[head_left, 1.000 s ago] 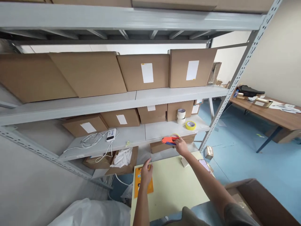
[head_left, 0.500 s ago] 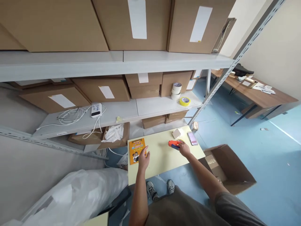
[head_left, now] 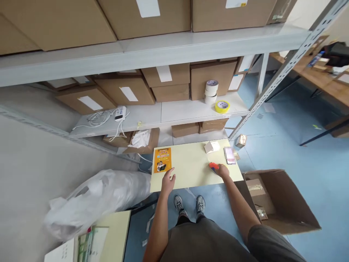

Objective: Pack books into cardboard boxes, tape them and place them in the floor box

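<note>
My right hand (head_left: 223, 171) is closed around an orange-and-blue handheld object (head_left: 214, 166), held over the right part of a pale yellow table (head_left: 191, 163). Its exact kind is too small to make out. My left hand (head_left: 167, 182) is empty, fingers apart, over the near left part of the table. Just beyond it lies an orange booklet (head_left: 163, 160) with a picture of people on its cover. Past my right hand are a small white box (head_left: 212, 146) and a flat purple-and-white item (head_left: 229, 155), partly blurred.
Metal shelving (head_left: 174, 112) with cartons stands behind the table, holding white tape rolls (head_left: 211, 91), a yellow tape roll (head_left: 222, 106) and a white power strip (head_left: 120, 113). An open carton (head_left: 294, 203) is on the floor at right. A large plastic bag (head_left: 109, 193) lies at left.
The view has tilted down and shifted left. My right hand has drawn the orange-and-blue object toward the table's near right side. My left hand has moved back off the booklet, still open.
</note>
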Available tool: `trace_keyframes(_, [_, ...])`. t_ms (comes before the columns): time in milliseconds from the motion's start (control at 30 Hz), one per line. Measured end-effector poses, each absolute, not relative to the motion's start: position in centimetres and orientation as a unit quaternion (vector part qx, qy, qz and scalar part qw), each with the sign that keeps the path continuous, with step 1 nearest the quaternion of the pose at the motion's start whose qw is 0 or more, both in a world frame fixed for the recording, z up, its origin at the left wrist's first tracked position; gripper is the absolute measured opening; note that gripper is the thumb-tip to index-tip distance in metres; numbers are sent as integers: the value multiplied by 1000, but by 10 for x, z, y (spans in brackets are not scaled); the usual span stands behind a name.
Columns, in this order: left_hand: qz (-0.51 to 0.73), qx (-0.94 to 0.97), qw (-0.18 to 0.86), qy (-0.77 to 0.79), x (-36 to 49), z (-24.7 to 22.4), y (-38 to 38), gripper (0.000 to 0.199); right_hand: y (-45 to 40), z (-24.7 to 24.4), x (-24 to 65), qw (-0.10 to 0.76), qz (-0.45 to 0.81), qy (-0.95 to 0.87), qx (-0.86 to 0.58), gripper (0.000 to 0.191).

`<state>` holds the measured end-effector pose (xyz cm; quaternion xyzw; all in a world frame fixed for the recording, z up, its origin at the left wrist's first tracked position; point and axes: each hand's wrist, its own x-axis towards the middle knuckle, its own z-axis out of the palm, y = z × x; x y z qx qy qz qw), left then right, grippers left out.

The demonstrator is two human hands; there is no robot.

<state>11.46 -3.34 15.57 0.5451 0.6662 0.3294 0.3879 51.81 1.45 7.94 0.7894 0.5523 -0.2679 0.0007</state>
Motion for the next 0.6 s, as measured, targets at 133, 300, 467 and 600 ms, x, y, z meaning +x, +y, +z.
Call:
trace_keyframes(133, [347,513,358,698,92,166,-50,43,29,109,474,-102,-276,637,713,45])
trace_keyframes(300, [400,434,329,737,50,180,-82,48,41,131,393,-226,-293,712,596,54])
trace_keyframes(467, [441,373,298,760,-16,182,-132,56,48,145,278,-267,-302,768,498,59])
trace_keyframes(600, [474,327,266,773,-86,172,-182,60,31,154,169,-247,-329,808,422,60])
